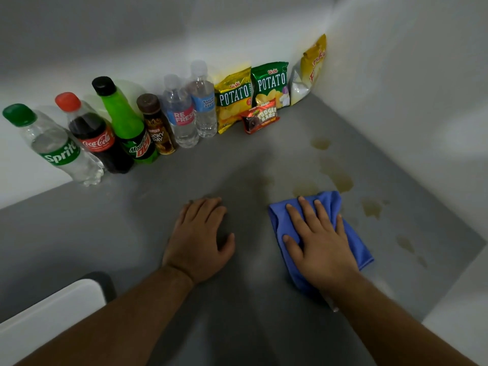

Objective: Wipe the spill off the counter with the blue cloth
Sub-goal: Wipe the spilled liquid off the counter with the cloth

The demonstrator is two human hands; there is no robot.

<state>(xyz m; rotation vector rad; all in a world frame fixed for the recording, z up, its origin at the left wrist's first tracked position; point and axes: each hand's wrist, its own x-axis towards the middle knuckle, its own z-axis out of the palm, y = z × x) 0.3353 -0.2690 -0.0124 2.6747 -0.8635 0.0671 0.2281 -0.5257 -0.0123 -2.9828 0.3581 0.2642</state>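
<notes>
Only 1 view: a wide-angle camera on the person's head, close above the near edge of the counter [132,233], looking forward and down. It faces the surface's far right corner; the back edge slants across the top.

Folded blue cloth [356,244] flat on grey counter [105,233], brownish spill [343,182] patches just beyond, perhaps touching its far edge

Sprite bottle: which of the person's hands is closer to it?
Left. The left hand rests flat on the grey counter, to the right of the Sprite bottle and nearer the camera; the right hand lies on the blue cloth, farther right.
</notes>
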